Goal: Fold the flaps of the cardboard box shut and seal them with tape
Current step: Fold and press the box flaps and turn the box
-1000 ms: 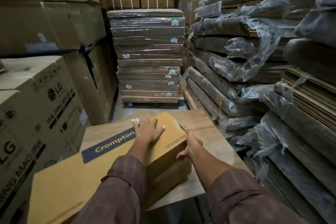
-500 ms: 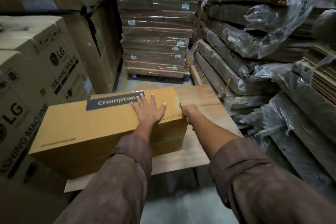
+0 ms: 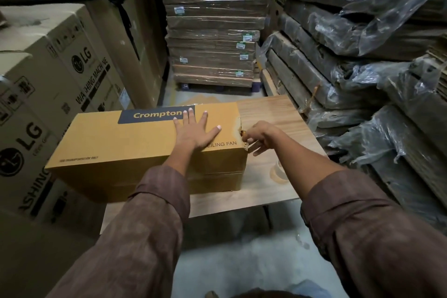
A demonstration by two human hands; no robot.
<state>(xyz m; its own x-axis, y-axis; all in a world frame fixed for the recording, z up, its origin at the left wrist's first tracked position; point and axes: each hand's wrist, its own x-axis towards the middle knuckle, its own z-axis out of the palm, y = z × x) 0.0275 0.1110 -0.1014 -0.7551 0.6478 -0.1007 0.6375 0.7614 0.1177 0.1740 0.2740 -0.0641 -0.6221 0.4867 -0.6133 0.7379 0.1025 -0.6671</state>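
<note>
Lying flat, yellow Crompton box [image 3: 135, 150], right end torn.

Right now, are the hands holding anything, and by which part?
The left hand only presses flat on the box top. The right hand pinches something at the box's torn right end; whether flap or tape cannot be told.

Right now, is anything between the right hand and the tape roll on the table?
Nothing visible. The right hand works at the yellow box's torn right end, and the tape roll lies on bare table just nearer the person, partly hidden under the right forearm.
</note>
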